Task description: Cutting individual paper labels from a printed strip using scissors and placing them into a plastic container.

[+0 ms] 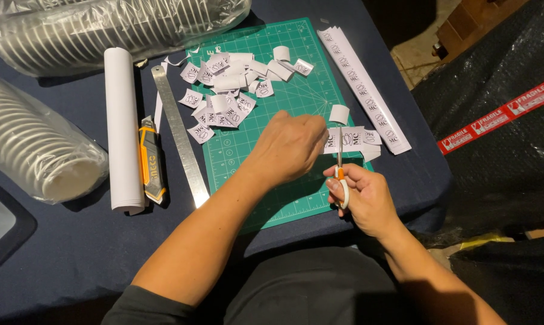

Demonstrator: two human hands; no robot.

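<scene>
Left hand pinches paper strip; right hand scissors.

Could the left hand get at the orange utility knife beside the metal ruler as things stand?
Probably yes, once it lets go: the left hand is pinching the paper strip over the green mat. The utility knife lies uncovered on the dark cloth, only the flat metal ruler between.

Pretty dim shot overall, with warm light falling from above onto the middle, so the green cutting mat and white paper roll stand out. Corners drop into near black. Soft shadows sit under the forearms. Some glare on the plastic sleeves. Focus is sharp, with slight wide-angle stretch at the edges.
</scene>
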